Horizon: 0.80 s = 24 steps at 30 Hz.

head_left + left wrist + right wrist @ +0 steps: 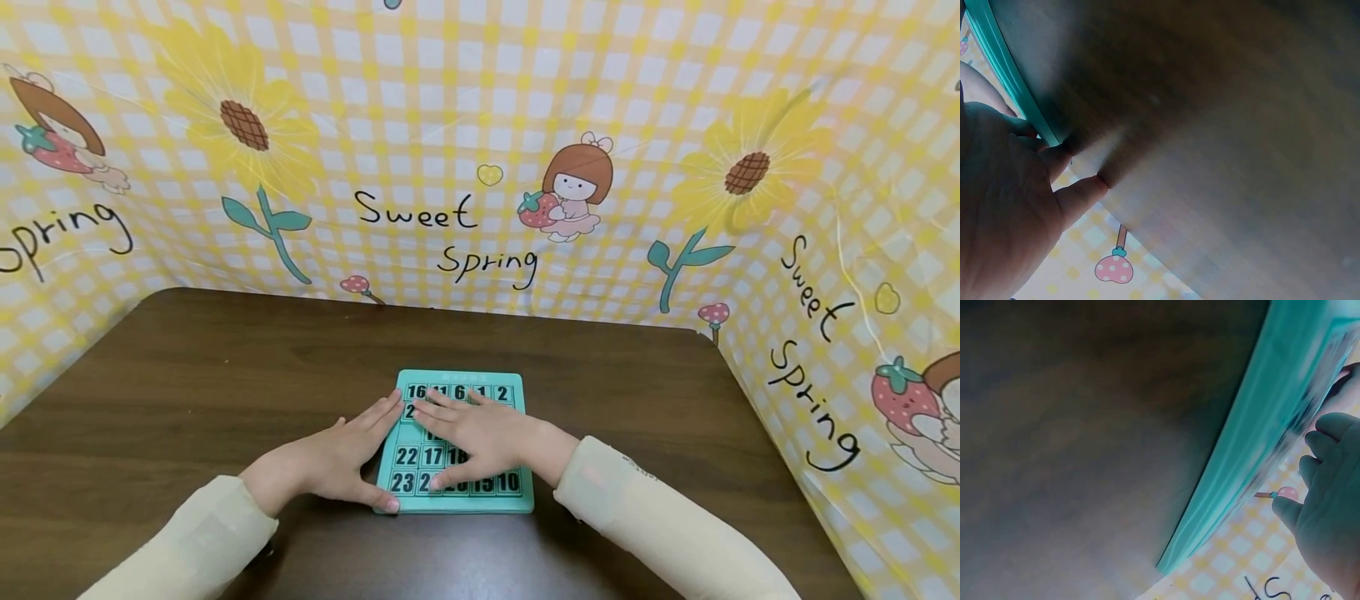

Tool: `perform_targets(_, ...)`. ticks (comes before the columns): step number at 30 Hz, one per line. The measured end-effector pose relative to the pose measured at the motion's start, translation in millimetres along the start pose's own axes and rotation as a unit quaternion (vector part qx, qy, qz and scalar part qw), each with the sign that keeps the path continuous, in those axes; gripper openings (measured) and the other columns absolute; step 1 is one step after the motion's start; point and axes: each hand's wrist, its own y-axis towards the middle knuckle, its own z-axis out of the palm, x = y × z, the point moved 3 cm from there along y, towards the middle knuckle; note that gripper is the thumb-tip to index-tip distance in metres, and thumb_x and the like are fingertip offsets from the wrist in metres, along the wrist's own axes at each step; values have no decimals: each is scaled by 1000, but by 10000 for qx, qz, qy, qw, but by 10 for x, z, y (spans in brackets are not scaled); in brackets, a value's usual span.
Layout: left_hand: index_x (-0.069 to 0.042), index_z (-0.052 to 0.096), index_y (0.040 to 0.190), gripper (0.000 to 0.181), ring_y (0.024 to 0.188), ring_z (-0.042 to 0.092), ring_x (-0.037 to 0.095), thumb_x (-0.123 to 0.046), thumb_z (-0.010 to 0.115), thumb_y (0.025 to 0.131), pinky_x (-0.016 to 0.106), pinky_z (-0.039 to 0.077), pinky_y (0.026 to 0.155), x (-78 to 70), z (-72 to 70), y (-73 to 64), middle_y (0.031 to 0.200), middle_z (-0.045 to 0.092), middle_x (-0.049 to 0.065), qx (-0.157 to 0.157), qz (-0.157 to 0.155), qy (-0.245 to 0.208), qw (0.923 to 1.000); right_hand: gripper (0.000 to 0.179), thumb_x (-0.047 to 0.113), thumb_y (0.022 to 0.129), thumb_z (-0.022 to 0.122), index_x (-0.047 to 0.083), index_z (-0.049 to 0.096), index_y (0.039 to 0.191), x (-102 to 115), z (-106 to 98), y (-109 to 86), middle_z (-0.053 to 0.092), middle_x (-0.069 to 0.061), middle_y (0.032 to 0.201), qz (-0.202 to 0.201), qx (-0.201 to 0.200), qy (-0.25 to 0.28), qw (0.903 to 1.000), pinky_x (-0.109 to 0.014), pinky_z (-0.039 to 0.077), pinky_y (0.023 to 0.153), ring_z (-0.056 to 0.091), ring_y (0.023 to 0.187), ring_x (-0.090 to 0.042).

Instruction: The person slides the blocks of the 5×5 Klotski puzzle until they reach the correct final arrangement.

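A turquoise number slide puzzle (465,503) lies flat on the table, its square tiles marked with black numbers such as 16, 22, 23 and 10. Along its left edge my left hand (337,458) rests with fingers stretched out, thumb at the near left corner. My right hand (483,433) is spread over the tiles, hiding much of the middle rows. The left wrist view has the left hand (1010,206) beside the puzzle's edge (1016,81). Over the puzzle's face (1300,415) in the right wrist view, the right hand (1329,506) extends its fingers.
The dark brown wooden table (630,400) surrounds the puzzle on all sides. A yellow checked cloth (420,108) with sunflowers and "Sweet Spring" lettering stands along the table's back and sides.
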Motion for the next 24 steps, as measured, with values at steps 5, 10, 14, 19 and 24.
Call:
perform_targets(5, -7, 2, 161, 129, 155, 7, 37, -72, 72, 73, 77, 19, 109, -9, -10, -3, 169, -4, 10, 29, -9, -9, 10000, 90, 71, 95, 41, 21, 8, 161, -54, -14, 46, 1, 6, 169, 129, 27, 89, 9999, -56, 11, 124, -3, 156, -15)
perform_targets(10, -7, 2, 161, 129, 155, 7, 37, -71, 72, 73, 77, 19, 109, -10, -8, -5, 169, -5, 10, 43, -22, -24, 10000, 89, 72, 94, 39, 22, 8, 161, -59, 7, 80, 0, 8, 168, 142, 45, 75, 9999, -55, 10, 124, -4, 156, -14)
perform_targets(14, -7, 2, 161, 129, 155, 7, 37, -72, 72, 73, 77, 19, 109, -15, -8, -4, 169, -4, 11, 33, -12, -18, 10000, 89, 73, 94, 39, 22, 9, 161, -50, 2, 83, -1, 8, 168, 114, 71, 41, 9999, -54, 10, 125, -5, 156, -13)
perform_targets(19, -6, 2, 160, 129, 155, 6, 37, -72, 72, 74, 77, 18, 109, -16, -8, -5, 169, -4, 11, 33, -1, -1, 10000, 90, 74, 93, 38, 22, 9, 161, -37, 24, 74, -1, 9, 168, 75, 59, -47, 9999, -54, 11, 124, -5, 156, -13)
perform_targets(24, -6, 2, 160, 129, 155, 6, 37, -72, 72, 74, 77, 17, 109, -12, -7, -12, 169, -5, 11, 55, -24, -24, 10000, 93, 75, 92, 40, 21, 9, 161, 8, 43, 50, 0, 9, 168, -16, 20, -31, 10000, -55, 13, 124, -4, 156, -13)
